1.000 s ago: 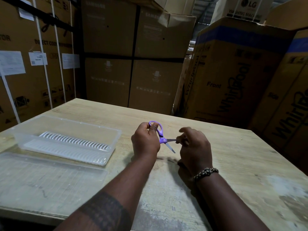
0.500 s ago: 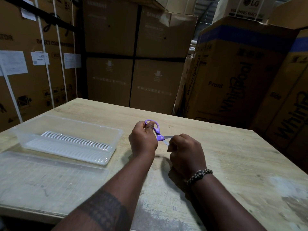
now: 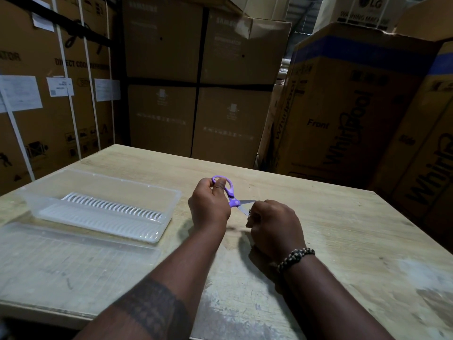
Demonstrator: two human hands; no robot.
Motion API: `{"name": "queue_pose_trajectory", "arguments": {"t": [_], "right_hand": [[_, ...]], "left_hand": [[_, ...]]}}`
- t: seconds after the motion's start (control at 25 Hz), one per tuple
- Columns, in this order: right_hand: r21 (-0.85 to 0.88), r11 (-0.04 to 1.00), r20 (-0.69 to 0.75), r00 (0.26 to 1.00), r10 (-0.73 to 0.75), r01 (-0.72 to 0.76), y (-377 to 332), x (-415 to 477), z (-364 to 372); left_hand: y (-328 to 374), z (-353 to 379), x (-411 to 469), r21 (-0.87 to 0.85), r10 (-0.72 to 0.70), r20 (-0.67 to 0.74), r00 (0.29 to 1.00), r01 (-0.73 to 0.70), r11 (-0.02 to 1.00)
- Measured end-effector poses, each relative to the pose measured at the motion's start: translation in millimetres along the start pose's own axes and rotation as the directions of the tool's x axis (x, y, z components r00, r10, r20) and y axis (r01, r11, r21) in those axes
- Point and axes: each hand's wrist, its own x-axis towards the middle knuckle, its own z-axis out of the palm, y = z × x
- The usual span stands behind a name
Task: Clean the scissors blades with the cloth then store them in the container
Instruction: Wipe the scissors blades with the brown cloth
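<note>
Purple-handled scissors [image 3: 231,195] are held above the wooden table [image 3: 343,229], blades parted and pointing right. My left hand [image 3: 208,204] grips the handle loops, thumb through the upper one. My right hand [image 3: 274,224] is curled round the lower blade close to the pivot, and the upper blade's tip shows above its knuckles. No cloth shows; whatever my right fist holds against the blade is hidden. The clear plastic container [image 3: 103,184] stands open to the left of my hands, with a white slotted insert in its bottom.
The container's clear lid [image 3: 73,256] lies flat at the table's near left edge. Tall cardboard appliance boxes [image 3: 348,106] stand close around the table's far and right sides. Bare wood lies to the right of my hands.
My right hand has slid left along the blades toward the pivot, covering more of them. My left hand and the scissors shifted slightly left.
</note>
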Motion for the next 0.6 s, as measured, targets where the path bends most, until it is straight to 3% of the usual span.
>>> {"name": "queue_pose_trajectory", "arguments": {"t": [0.2,0.6], "right_hand": [[0.133,0.979,-0.191,0.974,-0.125,0.152,2,3,2],[-0.081,0.993,-0.102,0.99,-0.098,0.09,-2,-1,0]], "left_hand": [[2,6,-11,0.021,0.084,0.073,0.994,-0.085,0.996],[-4,4,2,-0.019,0.052,-0.003,0.999,-0.052,0.998]]}}
